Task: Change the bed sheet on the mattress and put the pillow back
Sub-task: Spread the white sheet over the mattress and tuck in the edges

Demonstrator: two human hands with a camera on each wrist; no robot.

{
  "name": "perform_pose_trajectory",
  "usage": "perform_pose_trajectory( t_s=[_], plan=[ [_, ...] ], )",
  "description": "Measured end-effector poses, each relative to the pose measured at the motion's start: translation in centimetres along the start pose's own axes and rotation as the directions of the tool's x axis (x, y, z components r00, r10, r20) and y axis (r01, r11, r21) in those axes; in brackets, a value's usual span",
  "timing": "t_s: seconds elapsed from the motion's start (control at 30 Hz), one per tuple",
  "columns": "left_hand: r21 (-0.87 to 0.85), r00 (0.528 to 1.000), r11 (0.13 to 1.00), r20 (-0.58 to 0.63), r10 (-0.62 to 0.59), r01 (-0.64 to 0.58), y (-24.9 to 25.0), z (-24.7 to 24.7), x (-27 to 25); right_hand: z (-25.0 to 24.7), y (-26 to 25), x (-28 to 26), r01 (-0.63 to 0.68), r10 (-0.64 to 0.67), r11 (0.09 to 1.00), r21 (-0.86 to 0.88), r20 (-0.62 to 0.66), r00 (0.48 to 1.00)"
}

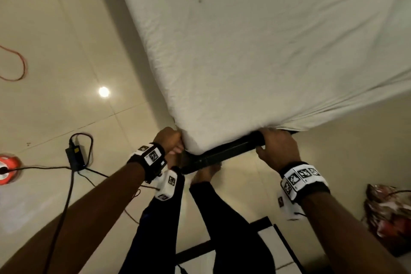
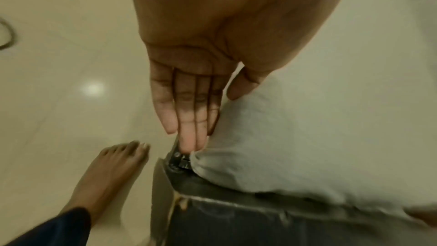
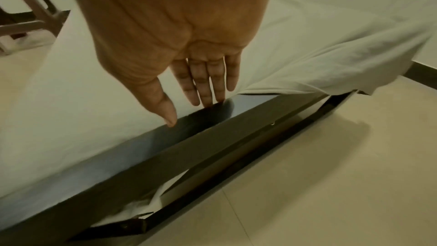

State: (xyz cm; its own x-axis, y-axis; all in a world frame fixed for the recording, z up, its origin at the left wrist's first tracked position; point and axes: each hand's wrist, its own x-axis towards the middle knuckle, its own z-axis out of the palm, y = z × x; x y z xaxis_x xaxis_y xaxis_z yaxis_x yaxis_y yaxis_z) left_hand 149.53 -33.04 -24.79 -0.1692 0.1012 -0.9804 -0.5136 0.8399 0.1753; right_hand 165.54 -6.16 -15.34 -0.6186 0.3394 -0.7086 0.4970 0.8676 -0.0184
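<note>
A white sheet (image 1: 255, 51) covers the mattress, whose near corner sits on a black bed frame (image 1: 224, 153). My left hand (image 1: 170, 140) is at the corner's left side; in the left wrist view its straight fingers (image 2: 189, 134) press the sheet (image 2: 295, 137) down between mattress and frame (image 2: 212, 212). My right hand (image 1: 275, 147) lies on the near edge; its straight fingers (image 3: 208, 85) touch where the sheet (image 3: 82, 109) meets the frame (image 3: 212, 137). Further right the sheet hangs loose (image 3: 343, 66) over the frame. No pillow is in view.
Bare feet (image 1: 205, 172) stand on the tiled floor (image 1: 66, 51) right at the corner. A black adapter with cables (image 1: 74, 158) and a red object (image 1: 9, 169) lie to the left. A patterned bag (image 1: 389, 216) sits at the right. A stool's legs (image 3: 30, 12) show beyond the mattress.
</note>
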Motion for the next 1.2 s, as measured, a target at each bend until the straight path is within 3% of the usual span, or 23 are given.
perform_pose_trajectory(
  t_s=[0.1, 0.13, 0.2, 0.27, 0.33, 0.37, 0.43, 0.57, 0.67, 0.77, 0.83, 0.87, 0.93, 0.97, 1.0, 1.03, 1.07, 1.2],
  plan=[
    [0.397, 0.987, 0.908, -0.028, 0.157, -0.133, 1.4, 1.6, -3.4, -0.7, 2.2, -1.1, -0.168, 0.215, 0.959, 0.227, -0.200, 0.956],
    [0.509, 0.976, 0.845, -0.042, 0.215, -0.164, 1.9, 2.4, -4.3, -1.0, 2.9, -1.4, -0.229, 0.320, 0.911, 0.344, -0.236, 0.918],
    [0.612, 0.943, 0.758, -0.059, 0.328, -0.225, 3.5, 5.0, -5.7, -0.9, 4.9, -1.1, -0.356, 0.541, 0.727, 0.588, -0.170, 0.824],
    [0.587, 0.909, 0.739, -0.014, 0.416, -0.330, 5.8, 8.4, -6.3, -0.2, 7.6, 0.1, -0.437, 0.705, 0.341, 0.832, 0.081, 0.704],
    [0.522, 0.851, 0.713, 0.048, 0.523, -0.468, 8.5, 11.9, -6.2, 0.4, 10.0, 1.6, -0.384, 0.726, -0.124, 0.915, 0.348, 0.594],
    [0.497, 0.819, 0.690, 0.080, 0.568, -0.527, 9.8, 13.5, -6.2, 0.3, 10.9, 2.1, -0.316, 0.688, -0.290, 0.903, 0.426, 0.588],
    [0.485, 0.766, 0.631, 0.141, 0.628, -0.606, 12.3, 17.1, -5.9, 0.1, 13.1, 3.0, -0.171, 0.629, -0.471, 0.865, 0.465, 0.623],
    [0.490, 0.766, 0.609, 0.226, 0.602, -0.623, 16.1, 22.8, -4.8, -1.1, 18.1, 4.0, -0.176, 0.535, -0.616, 0.768, 0.572, 0.622],
    [0.538, 0.788, 0.606, 0.204, 0.581, -0.586, 18.2, 25.7, -4.1, -2.7, 21.4, 4.0, -0.065, 0.439, -0.723, 0.688, 0.530, 0.726],
    [0.592, 0.832, 0.628, 0.141, 0.537, -0.505, 19.4, 26.9, -4.0, -4.7, 22.0, 3.8, 0.073, 0.461, -0.609, 0.790, 0.278, 0.843],
    [0.599, 0.852, 0.647, 0.121, 0.510, -0.472, 19.7, 28.0, -4.1, -4.9, 22.2, 3.8, 0.075, 0.473, -0.390, 0.918, 0.130, 0.871],
    [0.595, 0.855, 0.654, 0.117, 0.506, -0.468, 19.6, 28.5, -3.8, -4.6, 22.2, 4.1, 0.058, 0.483, -0.185, 0.981, 0.040, 0.875],
    [0.581, 0.864, 0.675, 0.105, 0.492, -0.455, 19.7, 29.3, -2.8, -4.1, 22.6, 4.7, 0.049, 0.358, 0.359, 0.932, -0.187, 0.915],
    [0.571, 0.877, 0.695, 0.097, 0.471, -0.437, 20.0, 29.4, -2.4, -3.6, 22.6, 4.8, 0.083, 0.203, 0.632, 0.770, -0.268, 0.942],
    [0.554, 0.888, 0.715, 0.106, 0.447, -0.426, 20.6, 29.5, -2.4, -2.9, 22.6, 4.9, 0.139, 0.024, 0.833, 0.536, -0.285, 0.958],
    [0.540, 0.897, 0.730, 0.121, 0.425, -0.419, 21.1, 29.4, -2.5, -2.2, 22.4, 4.9, 0.180, -0.102, 0.926, 0.331, -0.240, 0.965],
    [0.531, 0.897, 0.734, 0.136, 0.420, -0.424, 21.4, 29.4, -2.3, -2.0, 22.1, 4.8, 0.199, -0.161, 0.959, 0.201, -0.188, 0.969],
    [0.504, 0.895, 0.741, 0.226, 0.384, -0.445, 21.9, 28.6, -0.5, -2.1, 21.6, 6.7, 0.203, -0.202, 0.979, 0.015, -0.043, 0.978]
  ],
)
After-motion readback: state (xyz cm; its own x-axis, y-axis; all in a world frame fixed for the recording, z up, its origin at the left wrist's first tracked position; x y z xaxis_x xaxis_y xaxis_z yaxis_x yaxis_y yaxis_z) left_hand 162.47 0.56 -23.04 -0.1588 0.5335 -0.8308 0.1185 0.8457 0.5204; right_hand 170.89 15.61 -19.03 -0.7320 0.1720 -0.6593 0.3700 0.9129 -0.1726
